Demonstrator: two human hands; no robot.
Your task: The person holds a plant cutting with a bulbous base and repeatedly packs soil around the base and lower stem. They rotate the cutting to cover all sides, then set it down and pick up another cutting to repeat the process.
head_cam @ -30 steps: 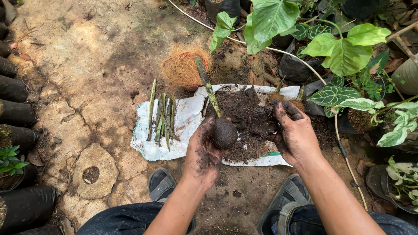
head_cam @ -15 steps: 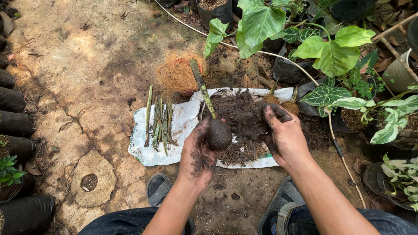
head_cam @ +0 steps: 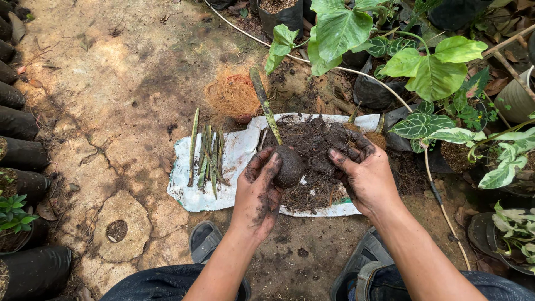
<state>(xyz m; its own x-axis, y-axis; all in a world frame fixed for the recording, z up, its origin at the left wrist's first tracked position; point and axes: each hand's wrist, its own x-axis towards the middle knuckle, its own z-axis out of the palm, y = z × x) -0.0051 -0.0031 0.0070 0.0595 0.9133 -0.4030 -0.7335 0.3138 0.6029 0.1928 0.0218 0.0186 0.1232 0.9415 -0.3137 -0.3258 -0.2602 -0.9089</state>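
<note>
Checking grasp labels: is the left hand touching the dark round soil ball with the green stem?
Touching. The head view shows the left hand with soiled fingers wrapped around the soil ball.

A single camera sat on the person's head and looked steeply down past both forearms to the ground between the feet. It faced forward over a white sheet (head_cam: 223, 178) spread on stony soil, close enough to fill the middle of the frame. Potted leaves (head_cam: 429, 67) crowded the upper right; black bags (head_cam: 22, 122) lined the left edge.
</note>
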